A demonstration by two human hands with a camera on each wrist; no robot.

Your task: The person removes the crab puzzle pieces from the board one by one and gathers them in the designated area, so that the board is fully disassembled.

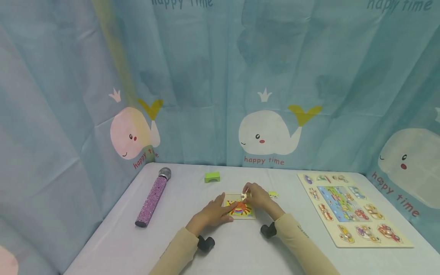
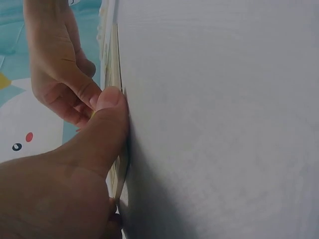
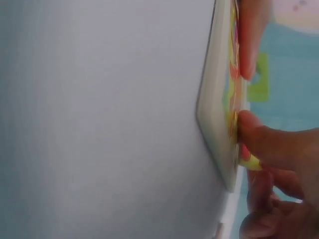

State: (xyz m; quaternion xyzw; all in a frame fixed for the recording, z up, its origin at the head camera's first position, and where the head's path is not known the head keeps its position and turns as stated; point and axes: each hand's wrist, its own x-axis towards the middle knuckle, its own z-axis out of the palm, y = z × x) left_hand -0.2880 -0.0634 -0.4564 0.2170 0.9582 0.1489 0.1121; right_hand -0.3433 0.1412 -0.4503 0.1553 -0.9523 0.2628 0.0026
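Observation:
A small wooden jigsaw board (image 1: 255, 213) with an orange crab-like picture lies flat on the white table. My left hand (image 1: 213, 212) rests at its left side: one finger stretches over the picture and the thumb (image 2: 110, 119) touches the near edge. Between thumb and fingers, my right hand (image 1: 258, 196) pinches a puzzle piece (image 1: 245, 196) at the board's upper right. In the right wrist view that piece (image 3: 250, 162) looks yellow and red, tilted against the board's edge, and is partly hidden by the fingers. Another yellow-green puzzle piece (image 1: 273, 194) lies just beyond the right hand.
A glittery purple microphone (image 1: 152, 200) lies at the left. A green arched block (image 1: 212, 177) sits toward the back. At the right is a large wooden peg puzzle (image 1: 343, 240) with vehicle pictures. A blue whale-print curtain (image 1: 192, 130) hangs behind the table (image 1: 237, 252).

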